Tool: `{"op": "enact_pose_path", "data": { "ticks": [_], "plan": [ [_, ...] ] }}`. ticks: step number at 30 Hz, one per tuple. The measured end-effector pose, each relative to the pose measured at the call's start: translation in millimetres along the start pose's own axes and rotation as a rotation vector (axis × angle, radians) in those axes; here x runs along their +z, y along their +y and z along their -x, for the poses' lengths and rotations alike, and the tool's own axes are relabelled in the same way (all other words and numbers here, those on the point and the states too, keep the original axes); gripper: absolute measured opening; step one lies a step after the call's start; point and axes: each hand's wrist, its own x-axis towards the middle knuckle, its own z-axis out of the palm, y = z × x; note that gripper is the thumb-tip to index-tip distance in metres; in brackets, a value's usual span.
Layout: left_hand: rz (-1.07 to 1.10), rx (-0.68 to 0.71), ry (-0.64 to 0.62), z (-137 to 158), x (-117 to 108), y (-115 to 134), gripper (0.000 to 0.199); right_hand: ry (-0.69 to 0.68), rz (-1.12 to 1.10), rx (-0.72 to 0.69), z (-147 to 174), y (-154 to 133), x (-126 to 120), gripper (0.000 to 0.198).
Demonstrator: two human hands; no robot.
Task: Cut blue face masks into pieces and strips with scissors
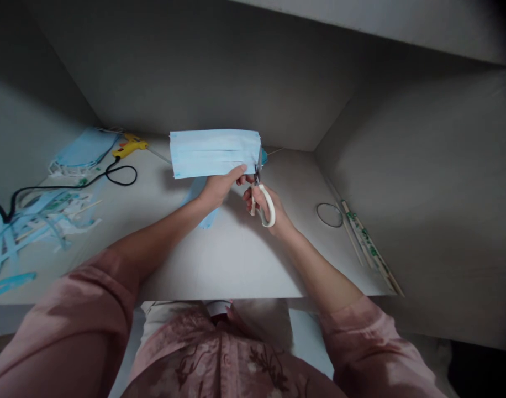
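Note:
A light blue face mask (211,150) is held up above the table, its pleats running lengthwise. My left hand (223,185) pinches its lower edge near the right corner, thumb on the front. In my right hand (273,207) is a pair of scissors (268,213) with white handles, my fingers through the loops. The blades point away from me and lie at the mask's right edge. Whether they are cutting through it I cannot tell. Below the mask, a blue strip (209,218) lies on the table, partly behind my left forearm.
A yellow glue gun (130,146) with a black cord lies back left, beside a stack of blue masks (85,148). Cut blue and white scraps (46,218) spread over the left side. To the right are a thin ring (329,215) and several sticks (371,246) with green bits. Walls enclose the table.

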Motion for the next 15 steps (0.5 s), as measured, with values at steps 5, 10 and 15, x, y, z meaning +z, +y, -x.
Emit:
{"op": "enact_pose_path", "data": {
  "ticks": [5, 10, 15],
  "plan": [
    [0.016, 0.029, 0.011, 0.8, 0.3, 1.9, 0.037, 0.005, -0.018, 0.023, -0.7, 1.6, -0.7, 0.065],
    [0.043, 0.034, 0.025, -3.3, -1.9, 0.4, 0.037, -0.024, -0.034, 0.055, 0.0, 1.2, -0.1, 0.073],
    [0.127, 0.069, 0.104, -9.8, -7.2, -1.4, 0.030, -0.025, -0.022, 0.072, 0.4, 2.2, 0.5, 0.072]
  ]
}}
